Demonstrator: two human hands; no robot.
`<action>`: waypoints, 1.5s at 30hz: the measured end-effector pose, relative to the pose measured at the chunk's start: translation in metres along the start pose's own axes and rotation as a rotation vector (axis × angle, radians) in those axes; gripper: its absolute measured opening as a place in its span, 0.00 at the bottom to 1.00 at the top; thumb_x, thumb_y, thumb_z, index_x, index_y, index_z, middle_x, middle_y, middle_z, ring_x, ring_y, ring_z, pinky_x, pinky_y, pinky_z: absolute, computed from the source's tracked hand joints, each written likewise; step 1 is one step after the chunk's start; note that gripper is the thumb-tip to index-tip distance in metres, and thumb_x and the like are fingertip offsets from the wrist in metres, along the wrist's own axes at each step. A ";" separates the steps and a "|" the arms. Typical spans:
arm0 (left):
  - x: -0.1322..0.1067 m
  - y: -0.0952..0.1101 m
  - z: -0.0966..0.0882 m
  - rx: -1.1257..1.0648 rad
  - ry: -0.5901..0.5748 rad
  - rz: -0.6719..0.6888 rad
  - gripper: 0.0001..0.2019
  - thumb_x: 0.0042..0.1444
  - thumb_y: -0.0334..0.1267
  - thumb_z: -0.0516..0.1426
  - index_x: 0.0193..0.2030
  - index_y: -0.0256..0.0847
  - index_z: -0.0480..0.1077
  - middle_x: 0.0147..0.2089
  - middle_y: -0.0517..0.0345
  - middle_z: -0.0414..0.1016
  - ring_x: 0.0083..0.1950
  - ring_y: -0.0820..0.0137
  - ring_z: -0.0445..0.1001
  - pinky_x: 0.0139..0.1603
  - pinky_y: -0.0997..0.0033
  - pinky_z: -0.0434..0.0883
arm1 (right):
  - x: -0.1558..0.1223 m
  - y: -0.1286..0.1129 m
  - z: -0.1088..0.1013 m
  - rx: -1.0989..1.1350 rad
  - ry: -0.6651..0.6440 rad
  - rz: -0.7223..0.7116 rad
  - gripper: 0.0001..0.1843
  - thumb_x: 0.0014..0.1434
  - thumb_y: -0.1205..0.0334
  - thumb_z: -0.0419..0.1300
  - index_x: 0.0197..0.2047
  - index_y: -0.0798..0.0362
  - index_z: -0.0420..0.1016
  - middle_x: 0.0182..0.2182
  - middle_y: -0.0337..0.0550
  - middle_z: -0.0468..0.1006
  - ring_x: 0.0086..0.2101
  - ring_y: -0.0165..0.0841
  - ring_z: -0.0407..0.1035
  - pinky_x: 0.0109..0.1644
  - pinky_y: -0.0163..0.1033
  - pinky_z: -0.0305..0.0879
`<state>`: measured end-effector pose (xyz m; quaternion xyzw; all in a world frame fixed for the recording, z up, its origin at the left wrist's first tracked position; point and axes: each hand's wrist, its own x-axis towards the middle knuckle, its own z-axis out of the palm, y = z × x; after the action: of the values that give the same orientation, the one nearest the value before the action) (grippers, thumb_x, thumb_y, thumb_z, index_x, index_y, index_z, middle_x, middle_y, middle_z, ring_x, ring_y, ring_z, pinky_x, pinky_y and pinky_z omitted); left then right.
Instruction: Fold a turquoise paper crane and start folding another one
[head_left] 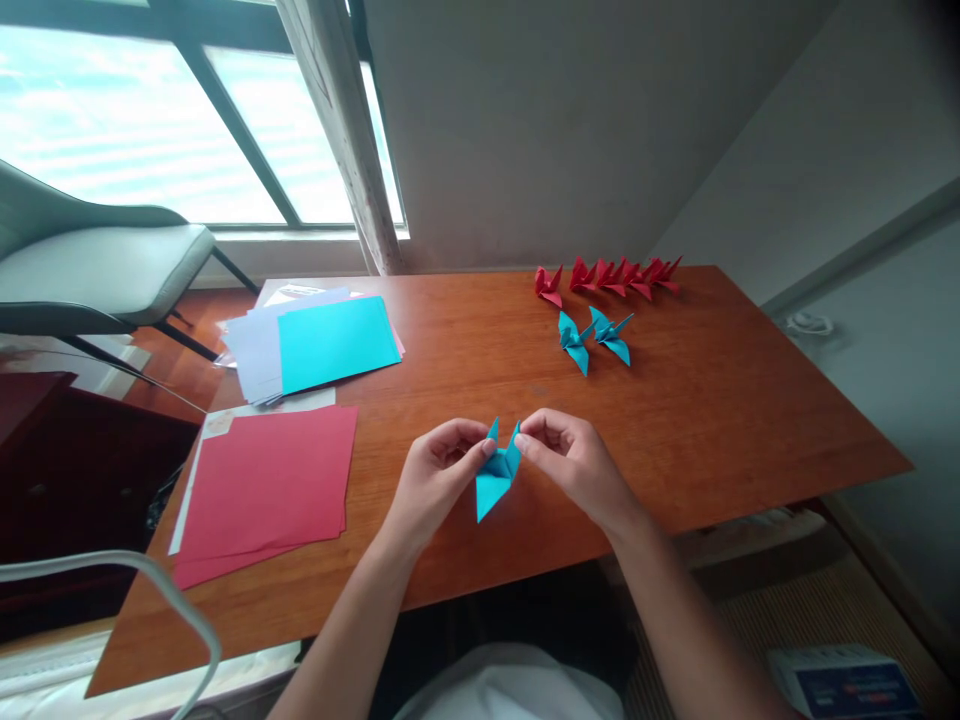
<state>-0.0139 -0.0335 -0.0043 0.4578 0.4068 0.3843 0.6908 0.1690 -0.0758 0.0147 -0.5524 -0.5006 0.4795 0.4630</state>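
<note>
A blue origami crane point(495, 484) is held between my two hands, above the front middle of the wooden table point(450, 360). My left hand point(446, 462) pinches it on the left side, thumb and fingers at one upright point. On the other side, my right hand point(568, 455) grips the tip of the second upright point between thumb and fingers. One wing of the crane hangs down toward me. Farther back stand two finished blue cranes point(574, 342), and behind them a row of several red cranes point(624, 277).
Red paper sheets point(270, 485) lie at the table's left front. Behind them sits a blue sheet point(339, 345) on a stack of pale paper point(255, 345). A grey chair point(105, 265) stands by the window at left. A white cable point(161, 590) curves at the lower left.
</note>
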 end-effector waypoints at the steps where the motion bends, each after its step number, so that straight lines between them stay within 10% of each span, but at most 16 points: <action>1: 0.000 0.000 0.000 -0.009 -0.006 -0.006 0.14 0.50 0.46 0.71 0.35 0.38 0.78 0.32 0.60 0.77 0.33 0.74 0.73 0.36 0.75 0.71 | 0.000 0.000 0.000 0.013 -0.009 0.000 0.08 0.63 0.58 0.63 0.34 0.52 0.75 0.29 0.35 0.73 0.31 0.29 0.66 0.36 0.35 0.63; 16: 0.002 0.006 -0.006 -0.103 0.044 -0.034 0.15 0.55 0.49 0.67 0.41 0.39 0.81 0.38 0.54 0.80 0.36 0.71 0.74 0.34 0.75 0.71 | 0.004 -0.008 -0.004 0.178 -0.031 0.011 0.07 0.61 0.56 0.67 0.36 0.50 0.82 0.27 0.35 0.78 0.27 0.25 0.65 0.31 0.31 0.62; 22: -0.010 0.007 -0.006 0.158 0.474 0.506 0.07 0.65 0.41 0.60 0.40 0.42 0.78 0.39 0.57 0.78 0.35 0.76 0.71 0.32 0.78 0.67 | 0.004 -0.005 0.003 0.121 0.136 -0.030 0.07 0.61 0.55 0.68 0.37 0.49 0.83 0.32 0.38 0.83 0.32 0.29 0.74 0.35 0.33 0.69; 28: -0.031 0.009 0.021 0.910 0.292 0.949 0.13 0.61 0.28 0.62 0.51 0.43 0.75 0.48 0.54 0.81 0.42 0.70 0.80 0.39 0.73 0.72 | -0.003 -0.009 0.011 -0.045 0.210 -0.116 0.07 0.63 0.55 0.66 0.39 0.48 0.84 0.38 0.41 0.84 0.38 0.33 0.77 0.41 0.36 0.72; 34: -0.028 0.009 0.032 1.260 0.413 0.928 0.09 0.63 0.34 0.62 0.50 0.43 0.76 0.44 0.61 0.84 0.39 0.68 0.80 0.37 0.69 0.69 | -0.011 -0.012 0.021 0.014 0.280 -0.115 0.08 0.62 0.55 0.66 0.39 0.48 0.84 0.36 0.41 0.84 0.37 0.34 0.77 0.41 0.37 0.73; 45: -0.025 0.006 0.031 1.022 0.390 0.874 0.05 0.62 0.31 0.61 0.43 0.44 0.77 0.40 0.57 0.82 0.38 0.69 0.77 0.41 0.71 0.70 | -0.017 -0.013 0.028 -0.073 0.348 -0.143 0.09 0.63 0.53 0.65 0.39 0.49 0.82 0.35 0.42 0.82 0.35 0.34 0.75 0.37 0.38 0.71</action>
<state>0.0042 -0.0638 0.0147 0.7696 0.4316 0.4627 0.0855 0.1392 -0.0915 0.0260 -0.6064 -0.4681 0.3243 0.5550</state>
